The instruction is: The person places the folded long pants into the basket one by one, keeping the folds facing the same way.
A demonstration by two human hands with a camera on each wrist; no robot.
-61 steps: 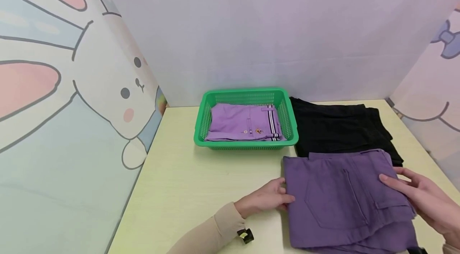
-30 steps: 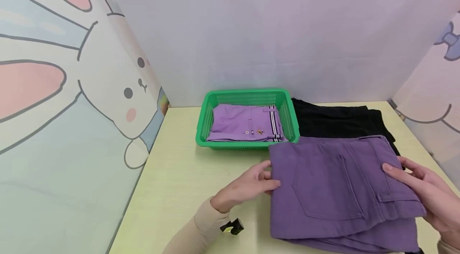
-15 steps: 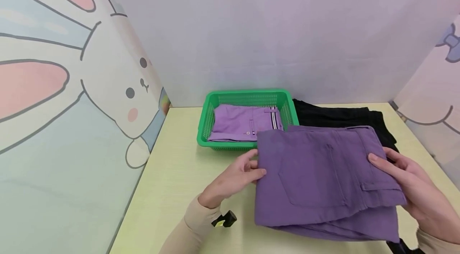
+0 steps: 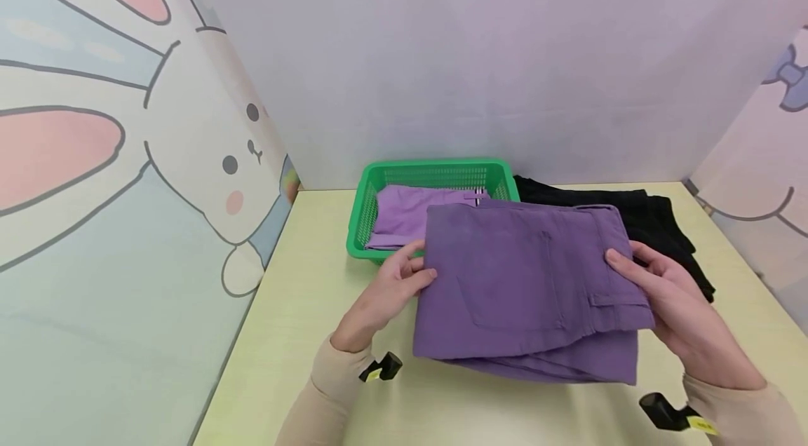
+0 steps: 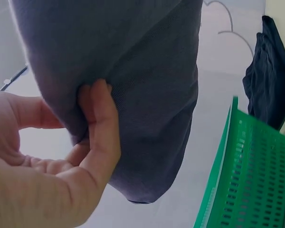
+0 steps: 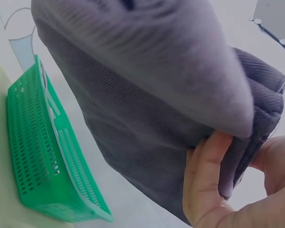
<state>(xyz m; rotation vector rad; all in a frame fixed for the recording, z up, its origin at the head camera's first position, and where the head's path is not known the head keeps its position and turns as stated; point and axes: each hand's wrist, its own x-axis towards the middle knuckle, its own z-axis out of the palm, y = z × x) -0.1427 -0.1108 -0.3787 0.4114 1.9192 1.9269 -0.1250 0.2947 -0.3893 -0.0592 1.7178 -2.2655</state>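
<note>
A folded pair of dark purple pants (image 4: 511, 285) hangs above the table between my two hands, a back pocket facing up. My left hand (image 4: 388, 292) pinches its left edge, thumb on top; the left wrist view shows the fingers (image 5: 102, 128) curled underneath. At the right edge, by the waistband, my right hand (image 4: 669, 299) grips the folded layers, with fingers (image 6: 204, 175) below the cloth. Behind the pants stands a green plastic basket (image 4: 362, 211), its front right part hidden by them. Inside it lies a folded light purple garment (image 4: 407, 211) with a striped band.
Folded black clothing (image 4: 663, 221) lies on the pale yellow table (image 4: 284, 334), right of the basket. A pale back wall (image 4: 442, 67) rises behind the table. Rabbit-printed panels flank it on both sides.
Both hands have carried the dark purple pants up and to the left, from in front of the black clothing to in front of the basket. The basket stays in place.
</note>
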